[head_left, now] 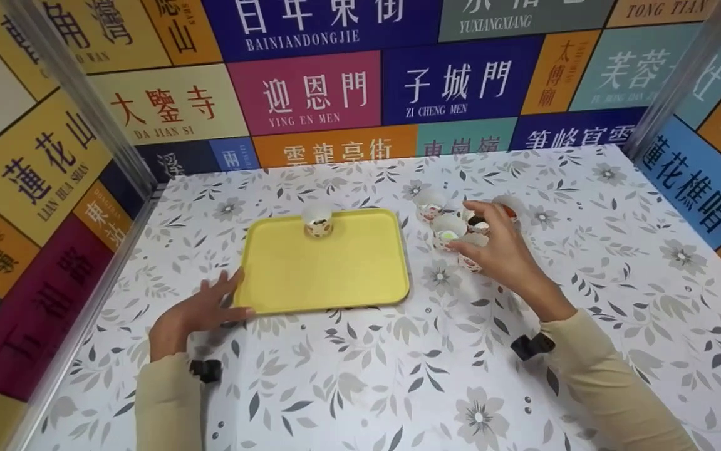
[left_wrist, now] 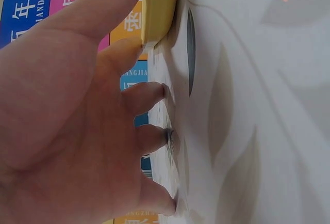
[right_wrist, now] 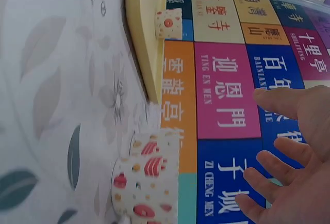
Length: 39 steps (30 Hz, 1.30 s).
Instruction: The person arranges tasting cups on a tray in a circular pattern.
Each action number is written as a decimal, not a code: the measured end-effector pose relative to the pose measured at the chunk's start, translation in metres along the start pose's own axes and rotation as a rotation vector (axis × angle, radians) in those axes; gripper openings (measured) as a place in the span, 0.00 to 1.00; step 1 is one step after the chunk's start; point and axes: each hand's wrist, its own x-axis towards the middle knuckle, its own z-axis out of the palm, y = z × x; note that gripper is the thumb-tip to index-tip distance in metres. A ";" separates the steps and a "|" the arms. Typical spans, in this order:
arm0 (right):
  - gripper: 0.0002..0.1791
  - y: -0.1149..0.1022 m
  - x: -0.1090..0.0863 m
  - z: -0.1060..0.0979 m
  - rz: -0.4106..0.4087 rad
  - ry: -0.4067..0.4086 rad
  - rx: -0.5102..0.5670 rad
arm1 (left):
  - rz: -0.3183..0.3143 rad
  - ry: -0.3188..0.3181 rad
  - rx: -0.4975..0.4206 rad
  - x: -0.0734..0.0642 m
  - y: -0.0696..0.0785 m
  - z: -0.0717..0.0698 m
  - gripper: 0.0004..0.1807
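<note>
A yellow tray lies on the table, with one small patterned paper cup standing near its far edge, something dark inside. My left hand rests at the tray's near left corner, thumb and forefinger against the rim and the other fingertips on the tabletop. To the right of the tray, several similar cups stand bunched together, one with green contents and one with reddish contents. Over this bunch hovers my right hand, thumb and fingers spread apart, holding nothing. It partly hides a cup with orange-red contents.
A white cloth with grey leaves and flowers covers the table. Panels of coloured signs rise behind it and at both sides, with clear upright posts at the corners. Black wrist bands sit at the sleeve ends.
</note>
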 end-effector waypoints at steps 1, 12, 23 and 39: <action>0.39 0.003 -0.002 -0.003 0.004 0.002 -0.004 | 0.004 -0.002 0.003 0.000 0.000 0.001 0.57; 0.43 0.031 -0.008 -0.025 0.009 0.009 -0.047 | -0.040 -0.005 -0.010 0.000 0.001 0.000 0.57; 0.45 0.060 -0.011 -0.038 0.132 -0.038 -0.049 | -0.046 -0.013 -0.002 0.001 0.001 0.000 0.57; 0.46 0.091 -0.009 -0.047 0.221 -0.112 0.068 | -0.024 0.001 0.016 0.001 -0.001 0.001 0.57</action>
